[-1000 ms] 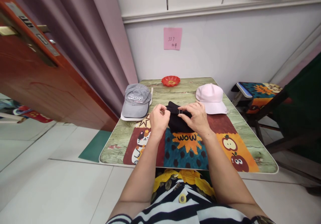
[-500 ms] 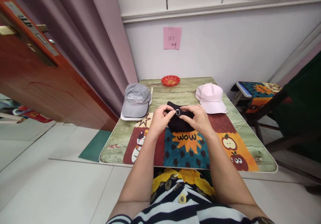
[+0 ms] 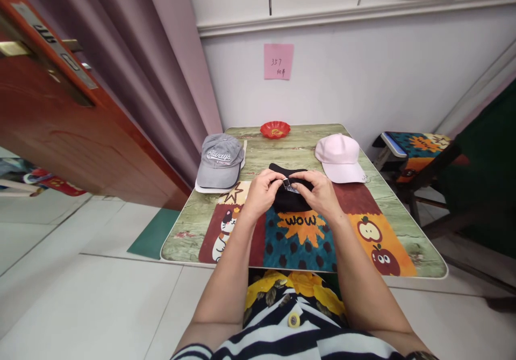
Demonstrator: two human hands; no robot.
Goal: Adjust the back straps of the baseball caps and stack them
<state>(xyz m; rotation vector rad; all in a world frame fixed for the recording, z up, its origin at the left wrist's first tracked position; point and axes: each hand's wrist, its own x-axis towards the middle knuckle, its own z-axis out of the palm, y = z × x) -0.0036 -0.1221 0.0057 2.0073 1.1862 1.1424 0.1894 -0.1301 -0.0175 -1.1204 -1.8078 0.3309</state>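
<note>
My left hand (image 3: 261,192) and right hand (image 3: 320,191) pinch black cap (image 3: 291,204) at its buckle (image 3: 286,182); pink cap (image 3: 339,153) at two o'clock.

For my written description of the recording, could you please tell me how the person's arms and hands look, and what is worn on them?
The left hand and right hand are bare, without gloves; no ring or bracelet shows. The forearms are uncovered too. A short left sleeve, striped dark and white, shows at the bottom edge.
</note>
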